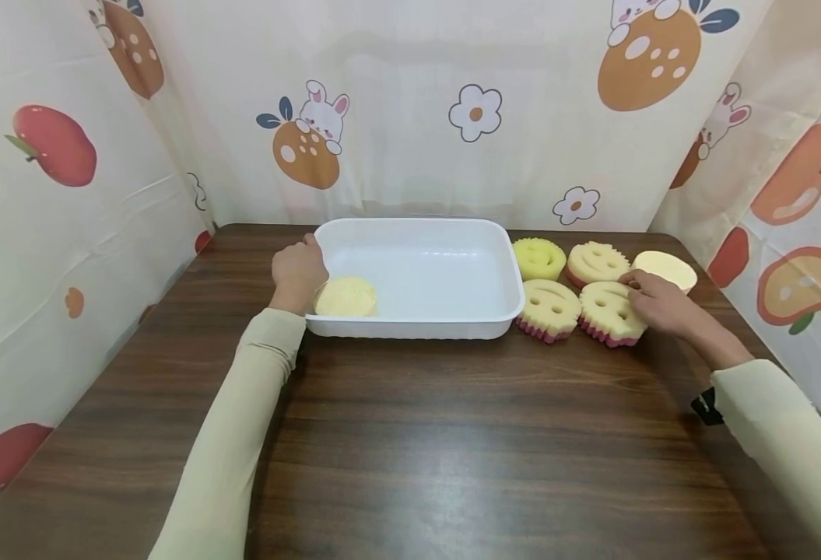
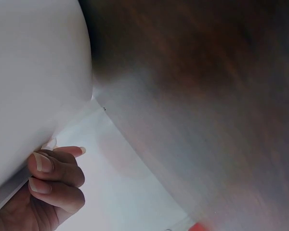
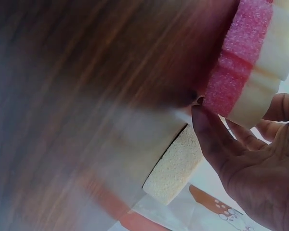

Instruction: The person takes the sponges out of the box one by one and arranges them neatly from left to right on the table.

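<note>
A white plastic tray (image 1: 410, 330) stands near the back of the table. My left hand (image 1: 300, 272) grips its left rim; in the left wrist view the curled fingers (image 2: 62, 175) hook over the edge. Inside the tray, at its front left corner, lies a round pale yellow sponge (image 1: 345, 297). To the right of the tray, my right hand (image 1: 664, 306) holds a scalloped smiley sponge (image 1: 608, 311), cream on top and pink below. The right wrist view shows thumb and fingers around that sponge's edge (image 3: 238, 62).
Beside the held sponge sit another cream-and-pink smiley sponge (image 1: 549, 307), a yellow smiley sponge (image 1: 538, 258), a further cream smiley sponge (image 1: 595, 261) and a plain round sponge (image 1: 665, 269). Printed curtains (image 1: 410, 155) enclose the brown wooden table (image 1: 445, 435) at the back and sides.
</note>
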Demonstrator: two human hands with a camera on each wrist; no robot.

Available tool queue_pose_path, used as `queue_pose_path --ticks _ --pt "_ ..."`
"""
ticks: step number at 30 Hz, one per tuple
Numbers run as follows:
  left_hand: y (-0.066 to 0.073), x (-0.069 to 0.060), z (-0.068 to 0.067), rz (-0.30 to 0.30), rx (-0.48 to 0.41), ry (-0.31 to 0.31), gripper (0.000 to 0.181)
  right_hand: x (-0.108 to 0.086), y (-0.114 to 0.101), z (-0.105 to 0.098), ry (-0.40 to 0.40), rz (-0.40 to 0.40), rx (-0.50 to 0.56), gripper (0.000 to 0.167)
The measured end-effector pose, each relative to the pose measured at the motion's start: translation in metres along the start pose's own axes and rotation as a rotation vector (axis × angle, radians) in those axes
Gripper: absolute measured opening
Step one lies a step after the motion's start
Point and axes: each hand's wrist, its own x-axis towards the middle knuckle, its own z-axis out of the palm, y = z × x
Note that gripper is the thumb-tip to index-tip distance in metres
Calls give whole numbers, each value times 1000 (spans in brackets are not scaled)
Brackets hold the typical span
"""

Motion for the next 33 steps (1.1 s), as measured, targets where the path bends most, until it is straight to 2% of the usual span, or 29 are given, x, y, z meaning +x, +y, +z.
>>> queue_pose_path --ticks 9,17,27,33 --pt "0 -1 2 -1 -5 2 57 -1 -1 4 42 -68 -18 41" --pt "-1 -1 1 0 -7 15 56 0 -1 3 28 -45 -11 42" --pt "-1 -2 -1 -4 -4 -1 57 2 -1 0 20 -30 7 41" --pt "0 -1 -1 -7 1 -12 59 1 -3 -1 48 -41 5 39"
